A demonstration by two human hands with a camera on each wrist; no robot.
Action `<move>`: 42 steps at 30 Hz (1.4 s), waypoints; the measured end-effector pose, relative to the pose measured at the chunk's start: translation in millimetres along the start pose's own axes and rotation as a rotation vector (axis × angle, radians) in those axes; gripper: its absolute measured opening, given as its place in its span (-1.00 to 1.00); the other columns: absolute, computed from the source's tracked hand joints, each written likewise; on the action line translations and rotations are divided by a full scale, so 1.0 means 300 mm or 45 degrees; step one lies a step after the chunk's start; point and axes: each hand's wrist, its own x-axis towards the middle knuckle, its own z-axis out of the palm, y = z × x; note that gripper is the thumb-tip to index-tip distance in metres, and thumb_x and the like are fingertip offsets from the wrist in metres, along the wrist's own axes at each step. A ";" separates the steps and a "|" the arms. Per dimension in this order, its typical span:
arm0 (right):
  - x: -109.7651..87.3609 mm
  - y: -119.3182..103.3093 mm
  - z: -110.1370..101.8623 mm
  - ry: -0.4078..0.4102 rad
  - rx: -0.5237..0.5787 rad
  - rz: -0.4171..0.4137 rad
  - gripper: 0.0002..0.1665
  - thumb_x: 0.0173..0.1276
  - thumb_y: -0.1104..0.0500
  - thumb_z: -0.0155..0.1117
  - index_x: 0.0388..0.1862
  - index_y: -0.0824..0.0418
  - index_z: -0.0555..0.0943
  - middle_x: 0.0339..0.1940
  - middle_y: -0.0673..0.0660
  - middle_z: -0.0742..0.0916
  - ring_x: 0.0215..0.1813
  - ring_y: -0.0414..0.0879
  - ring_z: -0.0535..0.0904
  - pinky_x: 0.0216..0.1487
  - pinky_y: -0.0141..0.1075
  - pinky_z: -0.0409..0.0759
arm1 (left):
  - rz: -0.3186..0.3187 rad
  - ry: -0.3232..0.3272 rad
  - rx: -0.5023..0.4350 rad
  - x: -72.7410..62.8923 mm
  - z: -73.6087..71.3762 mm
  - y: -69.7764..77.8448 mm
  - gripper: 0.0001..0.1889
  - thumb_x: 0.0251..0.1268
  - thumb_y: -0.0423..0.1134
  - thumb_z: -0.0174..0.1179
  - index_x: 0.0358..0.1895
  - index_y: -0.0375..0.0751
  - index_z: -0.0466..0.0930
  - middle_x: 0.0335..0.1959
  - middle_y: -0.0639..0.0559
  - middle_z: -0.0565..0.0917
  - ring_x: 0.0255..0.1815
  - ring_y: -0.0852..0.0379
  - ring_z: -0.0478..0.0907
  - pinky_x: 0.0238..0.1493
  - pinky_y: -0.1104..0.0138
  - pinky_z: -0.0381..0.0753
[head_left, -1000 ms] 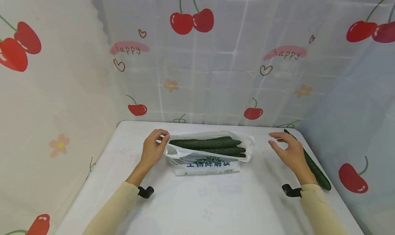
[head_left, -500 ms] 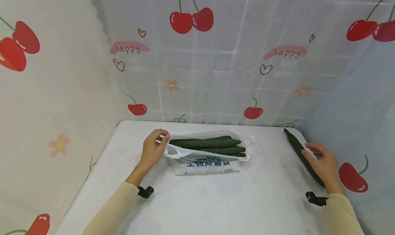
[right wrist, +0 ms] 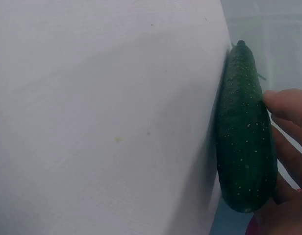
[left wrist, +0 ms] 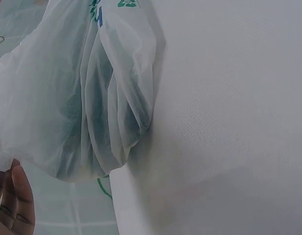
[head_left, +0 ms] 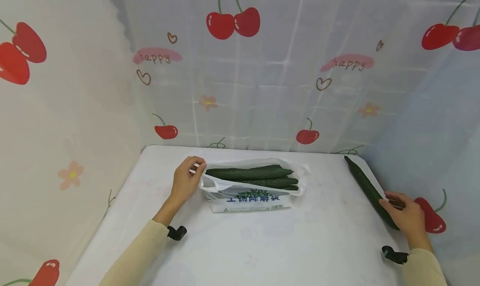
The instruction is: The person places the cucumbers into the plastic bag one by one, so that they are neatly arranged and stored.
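Observation:
Near the back of the table, a white plastic bag (head_left: 247, 204) with blue printing lies with its mouth facing up. Several dark green cucumbers (head_left: 249, 174) show inside it. My left hand (head_left: 184, 179) pinches the bag's left end; in the left wrist view the fingers (left wrist: 23, 196) hold a gathered corner of the plastic (left wrist: 38, 122). Another cucumber (head_left: 365, 184) lies at the table's right edge. My right hand (head_left: 405, 215) is at its near half, with relaxed, slightly bent fingers. In the right wrist view, fingertips reach the right side of this cucumber (right wrist: 244, 132), and no finger shows on its left side.
A white cloth covers the table (head_left: 262, 252). Cherry-patterned curtains (head_left: 243, 90) stand behind it and at both sides. The right curtain hangs close beyond the edge where the single cucumber lies. A black wrist camera (head_left: 394, 255) sits at my right cuff, another (head_left: 177, 233) at my left.
My right hand has moved right and towards me, from between the bag and the single cucumber to that cucumber's near half. My left hand and the bag have stayed put.

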 end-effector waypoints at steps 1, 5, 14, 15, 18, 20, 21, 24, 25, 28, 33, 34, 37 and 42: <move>0.001 0.000 0.000 -0.004 -0.007 0.005 -0.29 0.52 -0.18 0.41 0.40 0.27 0.60 0.29 0.46 0.69 -0.20 -0.77 0.22 -0.34 -0.69 0.44 | -0.002 0.002 0.000 0.000 0.000 0.000 -0.94 0.58 -0.14 0.32 -0.06 0.02 0.74 -0.12 0.07 0.75 -0.19 0.13 0.72 -0.25 0.42 0.65; 0.005 0.008 0.007 -0.015 -0.012 -0.017 -0.27 0.49 -0.17 0.45 0.40 0.29 0.60 0.24 0.42 0.72 -0.22 -0.83 0.22 -0.34 -0.71 0.43 | -0.001 0.003 0.001 -0.001 0.009 -0.005 -0.94 0.58 -0.14 0.32 -0.06 0.03 0.74 -0.13 0.08 0.75 -0.20 0.14 0.71 -0.25 0.43 0.65; 0.007 0.023 0.046 -0.051 -0.037 0.037 -0.17 0.54 -0.15 0.39 0.55 0.33 0.45 0.46 0.55 0.54 0.25 0.41 0.55 -0.33 -0.60 0.31 | -0.018 -0.016 0.011 -0.008 0.015 0.001 -0.93 0.59 -0.13 0.31 -0.06 0.02 0.73 -0.12 0.08 0.75 -0.18 0.15 0.71 -0.23 0.41 0.65; 0.007 0.022 0.048 -0.052 -0.033 0.048 -0.17 0.54 -0.16 0.38 0.55 0.33 0.44 0.47 0.55 0.53 0.28 0.44 0.53 -0.31 -0.59 0.31 | -0.018 -0.014 0.013 -0.009 0.014 0.000 -0.93 0.59 -0.13 0.31 -0.06 0.02 0.73 -0.11 0.08 0.75 -0.18 0.15 0.71 -0.23 0.41 0.66; 0.004 0.014 0.054 -0.048 -0.021 0.055 -0.18 0.55 -0.15 0.37 0.56 0.32 0.44 0.47 0.55 0.53 0.26 0.42 0.53 -0.29 -0.55 0.29 | -0.019 -0.013 0.007 -0.011 0.011 -0.001 -0.93 0.59 -0.14 0.31 -0.06 0.01 0.73 -0.11 0.07 0.75 -0.18 0.14 0.72 -0.23 0.41 0.66; 0.001 0.009 0.061 -0.029 -0.026 0.057 -0.20 0.54 -0.13 0.38 0.54 0.31 0.46 0.46 0.54 0.55 0.20 0.37 0.53 -0.27 -0.55 0.30 | -0.019 -0.017 0.003 -0.012 0.010 -0.002 -0.93 0.60 -0.14 0.30 -0.05 0.01 0.73 -0.11 0.07 0.75 -0.17 0.14 0.72 -0.23 0.41 0.66; -0.001 0.007 0.063 -0.022 -0.024 0.059 -0.21 0.54 -0.12 0.38 0.54 0.31 0.47 0.45 0.54 0.56 0.19 0.35 0.53 -0.26 -0.54 0.30 | -0.020 -0.019 0.000 -0.012 0.009 -0.002 -0.93 0.60 -0.14 0.30 -0.05 0.01 0.73 -0.10 0.07 0.75 -0.17 0.14 0.72 -0.23 0.42 0.66; -0.003 0.000 0.070 -0.007 -0.016 0.075 -0.23 0.54 -0.10 0.38 0.54 0.30 0.47 0.45 0.53 0.56 0.21 0.35 0.53 -0.24 -0.51 0.30 | -0.024 -0.020 0.000 -0.014 0.007 -0.001 -0.92 0.60 -0.13 0.30 -0.06 0.01 0.73 -0.11 0.08 0.75 -0.18 0.14 0.71 -0.23 0.42 0.65; -0.003 -0.002 0.072 -0.005 -0.015 0.083 -0.23 0.54 -0.09 0.38 0.54 0.30 0.47 0.46 0.53 0.56 0.22 0.36 0.53 -0.23 -0.50 0.31 | -0.024 -0.020 0.000 -0.014 0.006 -0.001 -0.93 0.60 -0.14 0.30 -0.06 0.01 0.73 -0.11 0.08 0.75 -0.18 0.14 0.71 -0.23 0.42 0.65; -0.001 -0.009 0.075 0.000 -0.009 0.111 -0.23 0.54 -0.09 0.38 0.55 0.28 0.47 0.47 0.52 0.56 0.24 0.35 0.54 -0.21 -0.46 0.31 | -0.024 -0.018 0.003 -0.013 0.003 0.002 -0.93 0.60 -0.14 0.30 -0.06 0.00 0.73 -0.12 0.07 0.75 -0.18 0.14 0.71 -0.23 0.43 0.65; 0.001 -0.017 0.077 0.030 -0.012 0.144 -0.27 0.50 -0.08 0.43 0.52 0.23 0.53 0.44 0.47 0.61 0.01 -0.08 0.53 -0.23 -0.45 0.34 | -0.027 -0.023 0.001 -0.008 -0.001 0.002 -0.92 0.60 -0.13 0.30 -0.05 0.01 0.73 -0.11 0.08 0.75 -0.17 0.15 0.71 -0.22 0.43 0.65; 0.001 -0.017 0.077 0.037 -0.011 0.148 -0.27 0.50 -0.08 0.44 0.51 0.22 0.54 0.44 0.47 0.62 -0.03 -0.18 0.49 -0.24 -0.45 0.35 | -0.028 -0.025 0.000 -0.007 -0.001 0.001 -0.93 0.60 -0.13 0.30 -0.05 0.01 0.73 -0.11 0.08 0.75 -0.16 0.15 0.71 -0.22 0.43 0.65; 0.001 -0.020 0.078 0.056 -0.003 0.157 -0.29 0.48 -0.08 0.46 0.49 0.19 0.57 0.40 0.46 0.64 -0.10 -0.36 0.39 -0.24 -0.45 0.36 | -0.027 -0.028 0.001 -0.004 -0.002 -0.001 -0.93 0.60 -0.13 0.30 -0.05 0.02 0.73 -0.11 0.08 0.74 -0.16 0.16 0.71 -0.22 0.44 0.65; -0.003 -0.032 0.084 0.101 -0.001 0.128 -0.33 0.45 -0.03 0.50 0.45 0.19 0.61 0.34 0.47 0.69 -0.16 -0.52 0.30 -0.24 -0.44 0.35 | -0.019 -0.020 -0.010 0.001 -0.006 0.000 -0.93 0.60 -0.14 0.30 -0.05 0.01 0.73 -0.12 0.08 0.74 -0.16 0.15 0.70 -0.22 0.44 0.64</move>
